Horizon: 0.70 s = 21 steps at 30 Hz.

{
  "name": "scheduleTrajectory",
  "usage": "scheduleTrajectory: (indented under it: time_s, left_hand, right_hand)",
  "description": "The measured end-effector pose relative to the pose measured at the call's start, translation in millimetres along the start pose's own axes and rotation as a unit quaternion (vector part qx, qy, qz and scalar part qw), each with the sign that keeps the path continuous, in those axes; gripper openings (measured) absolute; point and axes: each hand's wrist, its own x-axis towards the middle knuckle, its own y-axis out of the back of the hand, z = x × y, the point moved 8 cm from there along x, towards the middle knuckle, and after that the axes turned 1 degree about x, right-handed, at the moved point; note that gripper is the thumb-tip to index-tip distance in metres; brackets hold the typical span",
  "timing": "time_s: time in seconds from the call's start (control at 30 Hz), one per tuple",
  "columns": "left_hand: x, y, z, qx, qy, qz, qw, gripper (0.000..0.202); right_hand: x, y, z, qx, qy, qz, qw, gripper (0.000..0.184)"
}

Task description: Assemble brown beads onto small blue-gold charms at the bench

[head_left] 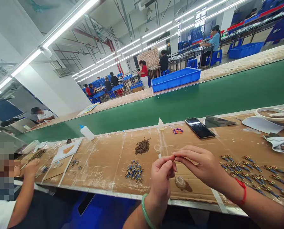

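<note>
My left hand (161, 178), with a green bangle at its wrist, is raised over the front of the bench with its fingers curled into a pinch. My right hand (204, 165), wearing a red cord, reaches in from the right, its thumb and fingertips pressed together. Both sets of fingertips meet; anything between them is too small or hidden to make out. Beneath them stands a small clear round container (180, 182). Left of my hands lie a pile of small blue-and-yellow pieces (134, 171) and a heap of small brown beads (142, 146). Many similar blue-and-yellow pieces (254, 173) are spread in rows under my right forearm.
A phone (199, 128), a small dropper bottle (161, 124), purple-and-orange pieces (177, 131) and a tape roll (272, 114) lie toward the back. A white bottle (87, 132) stands farther left. A green conveyor belt (132, 113) runs behind. A co-worker's arm (27, 187) is at left.
</note>
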Motion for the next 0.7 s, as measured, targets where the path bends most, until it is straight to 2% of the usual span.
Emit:
scheduleTrajectory:
  time_s: [0.27, 0.57, 0.7]
  left_hand:
    - [2, -0.7, 1, 0.033, -0.006, -0.005, 0.999, 0.036]
    - [4, -8.6, -3, -0.024, 0.066, -0.053, 0.996, 0.043]
    - [8, -7.5, -6, -0.006, 0.098, -0.104, 0.99, 0.046]
  right_hand:
    - [2, -3, 13, 0.034, -0.066, -0.054, 0.996, 0.016]
    - [5, 3, -8, 0.033, 0.031, -0.025, 0.999, 0.011]
    - [6, 3, -14, 0.044, 0.044, -0.036, 0.997, 0.008]
